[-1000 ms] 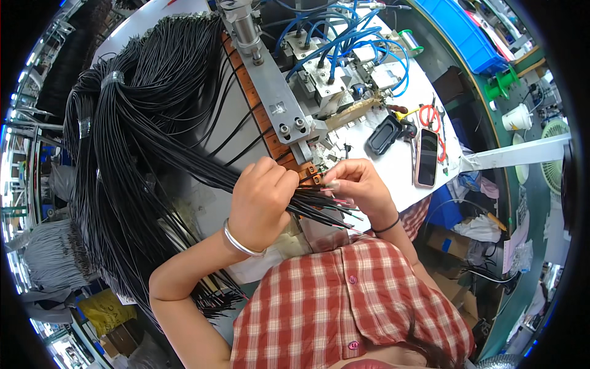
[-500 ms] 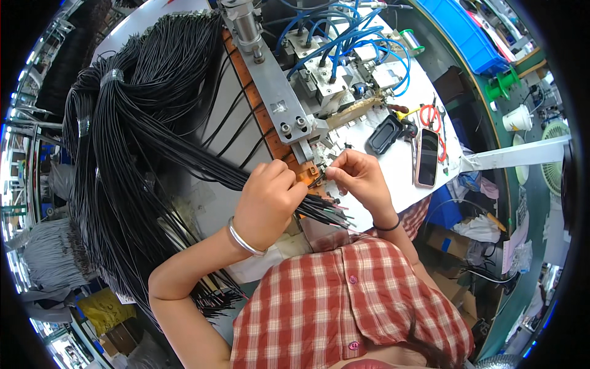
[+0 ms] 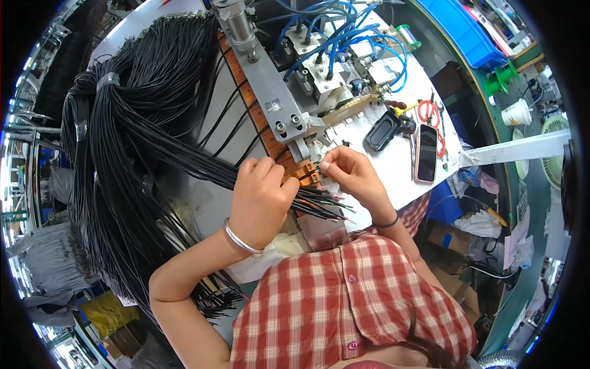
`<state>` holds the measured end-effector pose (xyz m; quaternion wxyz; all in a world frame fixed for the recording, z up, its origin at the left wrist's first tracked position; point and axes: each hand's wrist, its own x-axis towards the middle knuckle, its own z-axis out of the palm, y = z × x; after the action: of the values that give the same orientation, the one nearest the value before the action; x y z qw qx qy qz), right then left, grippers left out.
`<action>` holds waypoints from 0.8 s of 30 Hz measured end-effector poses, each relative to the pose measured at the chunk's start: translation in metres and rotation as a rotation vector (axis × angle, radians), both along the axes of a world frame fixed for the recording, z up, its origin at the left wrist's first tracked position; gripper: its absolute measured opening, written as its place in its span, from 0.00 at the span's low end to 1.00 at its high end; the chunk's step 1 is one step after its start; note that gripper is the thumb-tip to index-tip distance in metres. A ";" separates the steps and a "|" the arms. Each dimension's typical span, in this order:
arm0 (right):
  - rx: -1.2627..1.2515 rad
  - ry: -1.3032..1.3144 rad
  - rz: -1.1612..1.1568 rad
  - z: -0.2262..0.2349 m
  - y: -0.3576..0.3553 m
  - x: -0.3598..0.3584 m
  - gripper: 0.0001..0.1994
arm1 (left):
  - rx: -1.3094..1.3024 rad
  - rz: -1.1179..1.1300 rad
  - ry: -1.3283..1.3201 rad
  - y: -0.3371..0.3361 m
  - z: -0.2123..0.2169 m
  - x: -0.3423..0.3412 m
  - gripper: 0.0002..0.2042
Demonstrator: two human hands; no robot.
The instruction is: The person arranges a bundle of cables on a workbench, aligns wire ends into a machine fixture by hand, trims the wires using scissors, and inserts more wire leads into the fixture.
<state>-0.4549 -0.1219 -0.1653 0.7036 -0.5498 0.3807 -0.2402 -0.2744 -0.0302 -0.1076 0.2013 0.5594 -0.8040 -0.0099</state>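
My left hand (image 3: pixel 263 200) is closed round a bundle of thin black cables (image 3: pixel 203 167). Their stripped ends (image 3: pixel 322 204), with bits of red and green wire, stick out past my fingers to the right. Just beyond those ends is an orange clamp block (image 3: pixel 305 174) at the near end of an orange slotted rail (image 3: pixel 249 92). My right hand (image 3: pixel 356 175) is beside that block, thumb and forefinger pinched together; whatever is between them is too small to make out. Several single cables run across to the rail's slots.
A metal press arm (image 3: pixel 270 98) with a cylinder stands over the rail, next to blue air hoses (image 3: pixel 344 43). A large heap of black cables (image 3: pixel 117 160) covers the left side. To the right lie a black tray (image 3: pixel 384 132), a phone (image 3: pixel 426 154) and red-handled pliers (image 3: pixel 429 114).
Both hands have shifted slightly left. My left hand has drawn the cable ends back from the clamp block, which now shows more fully. The right hand's pinch has stayed close to it.
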 end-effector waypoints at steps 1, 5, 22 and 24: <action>-0.001 -0.001 0.001 0.003 0.002 0.000 0.03 | -0.015 0.013 0.009 -0.001 0.001 -0.001 0.08; -0.018 -0.210 0.007 0.015 0.009 0.001 0.04 | -0.001 0.018 0.048 0.000 0.007 0.001 0.08; 0.188 -0.295 0.106 0.010 0.007 -0.004 0.04 | 0.011 0.007 0.167 0.000 0.006 0.004 0.10; 0.081 -0.233 0.057 0.012 0.007 -0.003 0.03 | 0.024 0.010 0.159 0.001 0.006 0.003 0.10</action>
<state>-0.4578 -0.1145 -0.1537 0.7712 -0.4998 0.2902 -0.2669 -0.2714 -0.0291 -0.1019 0.2576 0.5632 -0.7826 -0.0629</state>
